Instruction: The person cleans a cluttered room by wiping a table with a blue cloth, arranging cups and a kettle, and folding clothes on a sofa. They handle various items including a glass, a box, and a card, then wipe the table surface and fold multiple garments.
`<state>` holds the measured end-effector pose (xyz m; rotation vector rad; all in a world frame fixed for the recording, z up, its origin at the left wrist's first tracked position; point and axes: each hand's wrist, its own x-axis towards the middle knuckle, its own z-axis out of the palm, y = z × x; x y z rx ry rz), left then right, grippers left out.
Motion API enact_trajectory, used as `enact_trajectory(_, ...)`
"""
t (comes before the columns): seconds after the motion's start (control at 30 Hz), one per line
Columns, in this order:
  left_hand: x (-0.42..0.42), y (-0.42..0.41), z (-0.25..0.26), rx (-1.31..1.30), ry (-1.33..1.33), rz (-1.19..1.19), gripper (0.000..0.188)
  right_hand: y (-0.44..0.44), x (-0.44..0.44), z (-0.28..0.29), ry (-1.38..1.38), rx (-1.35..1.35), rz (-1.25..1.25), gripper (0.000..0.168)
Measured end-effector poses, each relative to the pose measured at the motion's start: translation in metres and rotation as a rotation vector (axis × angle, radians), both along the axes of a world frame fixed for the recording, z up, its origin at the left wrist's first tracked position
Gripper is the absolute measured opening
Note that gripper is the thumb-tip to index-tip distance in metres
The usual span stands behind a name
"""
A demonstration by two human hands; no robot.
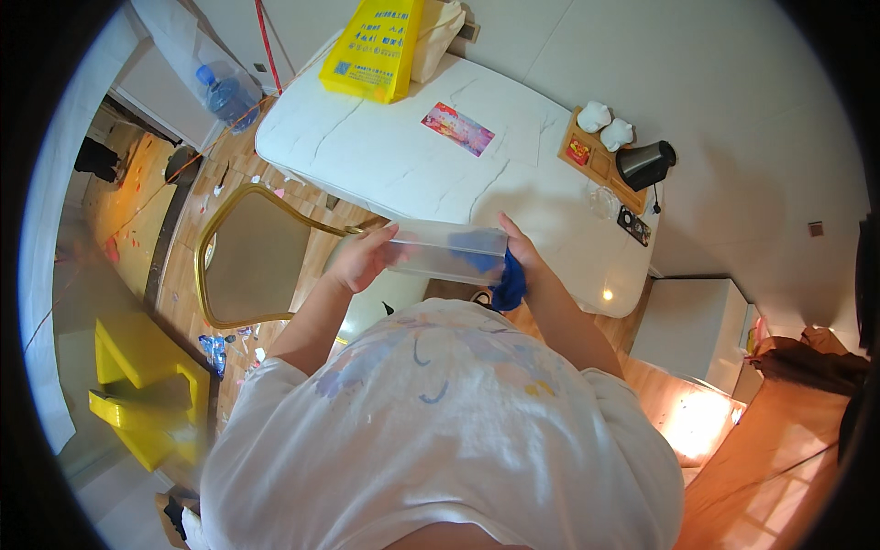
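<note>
A clear plastic box [440, 253] is held up between my two hands, in front of my chest by the near edge of the marble-patterned table [412, 165]. My left hand [363, 260] grips its left end, with the thumb along the upper edge. At the other end, my right hand [526, 251] holds the box together with a dark blue cloth [510, 283], which hangs below the box's corner. More blue shows through the clear wall; whether that part is inside or behind cannot be told.
A gold-framed chair [254, 254] stands left of the table. On the table are a yellow bag [375, 51], a colourful printed card [458, 129], a wooden tray [601, 161] with a kettle [645, 165], a glass bowl [604, 203] and a phone [633, 226]. Scraps litter the floor.
</note>
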<state>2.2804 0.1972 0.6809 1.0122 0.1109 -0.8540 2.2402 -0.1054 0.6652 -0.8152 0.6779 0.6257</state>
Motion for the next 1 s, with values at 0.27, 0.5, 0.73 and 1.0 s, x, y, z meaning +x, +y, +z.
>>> enact_trajectory(0.27, 0.020, -0.022, -0.043, 0.002, 0.197, 0.324, 0.041, -0.046, 0.047, -0.043, -0.231, -0.546, -0.024, 0.044)
enact_trajectory(0.5, 0.042, -0.063, -0.051, 0.192, 0.340, 0.424, 0.043, -0.089, 0.087, -0.126, -0.369, -1.394, 0.706, 0.062)
enact_trajectory(0.73, 0.079, -0.120, -0.049, 0.199, 0.439, 0.542, 0.048, -0.118, 0.160, -0.139, -0.349, -1.242, 1.141, 0.044)
enact_trajectory(1.0, 0.122, -0.155, -0.061, 0.343, 0.505, 0.537, 0.048, -0.130, 0.262, -0.182, -0.701, -1.582, 0.704, 0.053)
